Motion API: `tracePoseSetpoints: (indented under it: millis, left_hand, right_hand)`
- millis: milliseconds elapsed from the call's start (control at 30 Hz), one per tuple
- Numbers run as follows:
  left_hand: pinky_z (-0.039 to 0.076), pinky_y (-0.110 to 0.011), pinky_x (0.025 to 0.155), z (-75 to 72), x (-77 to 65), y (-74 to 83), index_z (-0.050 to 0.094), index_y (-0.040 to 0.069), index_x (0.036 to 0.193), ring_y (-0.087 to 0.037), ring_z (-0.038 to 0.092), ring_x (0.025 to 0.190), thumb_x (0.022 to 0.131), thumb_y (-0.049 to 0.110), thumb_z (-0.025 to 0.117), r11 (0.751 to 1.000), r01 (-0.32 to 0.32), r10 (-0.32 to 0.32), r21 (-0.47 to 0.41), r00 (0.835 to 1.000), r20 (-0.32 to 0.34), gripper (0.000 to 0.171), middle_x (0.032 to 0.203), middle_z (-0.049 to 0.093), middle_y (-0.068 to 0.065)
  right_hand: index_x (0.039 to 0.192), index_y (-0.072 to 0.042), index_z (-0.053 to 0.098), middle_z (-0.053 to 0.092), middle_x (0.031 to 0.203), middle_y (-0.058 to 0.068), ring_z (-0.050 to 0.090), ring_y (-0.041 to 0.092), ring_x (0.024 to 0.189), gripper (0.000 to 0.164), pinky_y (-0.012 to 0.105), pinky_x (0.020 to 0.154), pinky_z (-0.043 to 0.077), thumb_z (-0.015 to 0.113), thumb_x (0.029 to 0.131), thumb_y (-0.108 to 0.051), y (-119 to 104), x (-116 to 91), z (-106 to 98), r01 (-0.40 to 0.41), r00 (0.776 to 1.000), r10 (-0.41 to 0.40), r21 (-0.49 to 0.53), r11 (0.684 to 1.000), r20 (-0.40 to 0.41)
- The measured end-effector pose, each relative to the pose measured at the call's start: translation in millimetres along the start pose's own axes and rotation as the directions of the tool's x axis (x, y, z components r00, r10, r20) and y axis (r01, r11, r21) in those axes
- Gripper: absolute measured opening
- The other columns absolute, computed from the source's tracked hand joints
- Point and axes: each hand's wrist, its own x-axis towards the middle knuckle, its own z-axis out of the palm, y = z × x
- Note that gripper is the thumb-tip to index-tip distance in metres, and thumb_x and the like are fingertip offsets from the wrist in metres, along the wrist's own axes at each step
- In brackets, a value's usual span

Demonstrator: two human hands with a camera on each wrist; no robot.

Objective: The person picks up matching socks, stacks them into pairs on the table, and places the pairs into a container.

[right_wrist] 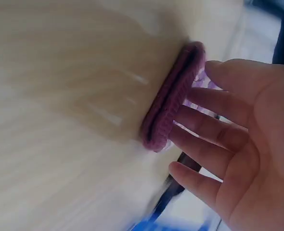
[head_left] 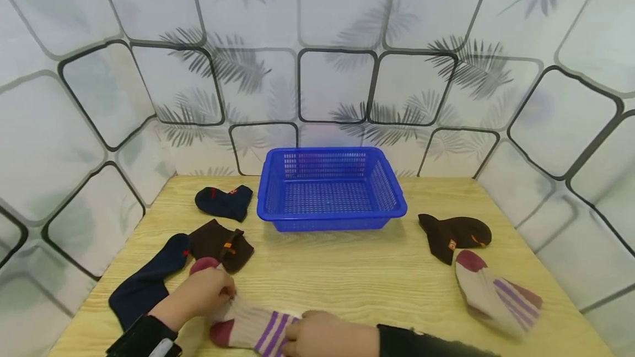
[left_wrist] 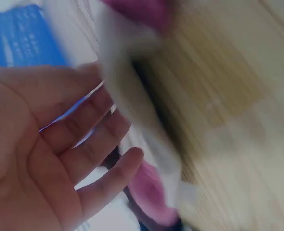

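Observation:
A cream sock point(head_left: 250, 328) with purple stripes, maroon heel and toe lies stretched between both hands at the table's front. My left hand point(head_left: 205, 291) pinches its foot part, the maroon toe point(head_left: 205, 264) showing beyond the fingers. At the striped leg end, my right hand point(head_left: 327, 335) pinches the sock near its maroon cuff point(right_wrist: 173, 98), whose opening faces the right wrist camera. In the left wrist view the cream fabric point(left_wrist: 127, 91) is blurred against the fingertips. A navy sock point(head_left: 146, 282) lies beside the left hand, and a brown sock point(head_left: 218, 241) just beyond it.
A blue plastic basket point(head_left: 329, 223) stands at the back middle. Another navy sock point(head_left: 225, 203) lies to its left. On the right are another brown sock point(head_left: 453, 234) and another cream striped sock point(head_left: 496, 296). Patterned cloth walls point(head_left: 337, 87) surround the wooden table point(head_left: 347, 269).

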Motion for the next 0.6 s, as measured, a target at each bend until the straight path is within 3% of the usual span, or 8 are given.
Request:
tracePoseSetpoints:
  millis: [33,67,167,267,367,533,600]
  left_hand:
    - [0.055,-0.029,0.067,2.5,2.3,6.0,0.076,0.013,0.082,-0.004,0.062,0.073,0.081,0.002,0.078,0.999,-0.027,0.027,-0.025,1.0,0.006,0.011,0.08,0.07,0.007]
    - [0.055,-0.029,0.068,5.9,4.5,12.4,0.077,0.011,0.085,-0.004,0.063,0.076,0.082,0.002,0.078,0.997,-0.064,0.064,-0.046,0.998,0.004,0.009,0.083,0.071,0.006]
    - [0.056,-0.028,0.074,16.7,12.7,35.7,0.079,0.007,0.098,-0.005,0.064,0.083,0.086,0.006,0.078,0.987,-0.122,0.124,-0.1,0.992,0.01,0.012,0.091,0.071,0.003]
    - [0.055,-0.026,0.075,25.1,21.6,54.8,0.079,0.006,0.106,-0.004,0.063,0.086,0.09,0.01,0.077,0.981,-0.165,0.166,-0.101,0.986,0.004,0.017,0.095,0.068,0.002]
    - [0.056,-0.027,0.076,25.1,30.4,64.7,0.078,0.005,0.108,-0.007,0.065,0.087,0.092,0.014,0.076,0.982,-0.165,0.166,-0.092,0.986,0.002,0.018,0.096,0.068,0.0]
    - [0.057,-0.034,0.079,18.2,34.5,72.6,0.076,0.006,0.107,-0.018,0.069,0.09,0.088,0.016,0.078,0.994,-0.104,0.105,0.036,0.994,-0.016,0.022,0.099,0.071,-0.004]
    - [0.058,-0.036,0.08,19.3,30.3,77.7,0.075,0.009,0.109,-0.022,0.069,0.09,0.088,0.021,0.079,0.995,-0.081,0.08,0.06,0.997,0.023,0.024,0.1,0.071,-0.004]
  right_hand:
    - [0.105,-0.03,0.074,0.065,0.095,-0.021,0.05,-0.01,0.077,0.014,0.012,0.074,0.044,0.068,0.098,-0.041,10,-13,1,0.047,0.997,-0.057,-0.162,0.986,-0.056]
    - [0.104,-0.03,0.075,0.065,0.096,-0.02,0.053,-0.009,0.081,0.013,0.017,0.079,0.049,0.071,0.096,-0.039,19,-28,3,0.034,0.995,-0.053,-0.223,0.974,-0.079]
    - [0.1,-0.026,0.077,0.068,0.094,-0.015,0.063,0.0,0.09,0.012,0.039,0.092,0.057,0.077,0.09,-0.034,43,-68,7,-0.14,0.987,0.12,-0.19,0.972,-0.111]
    - [0.105,-0.024,0.079,0.072,0.1,-0.011,0.066,0.009,0.101,0.017,0.05,0.095,0.056,0.078,0.089,-0.03,61,-95,8,-0.276,0.961,0.269,-0.133,0.952,-0.071]
    - [0.11,-0.021,0.079,0.074,0.108,-0.006,0.067,0.015,0.107,0.021,0.053,0.095,0.055,0.075,0.09,-0.027,70,-106,8,-0.323,0.946,0.317,-0.086,0.943,-0.072]
    - [0.109,-0.014,0.078,0.074,0.108,0.0,0.069,0.017,0.104,0.021,0.041,0.092,0.057,0.075,0.089,-0.022,64,-102,9,-0.284,0.939,0.251,-0.121,0.951,-0.234]
    - [0.117,-0.014,0.077,0.074,0.115,0.004,0.069,0.019,0.108,0.028,0.037,0.092,0.057,0.075,0.09,-0.024,55,-100,10,-0.278,0.939,0.25,-0.093,0.956,-0.235]
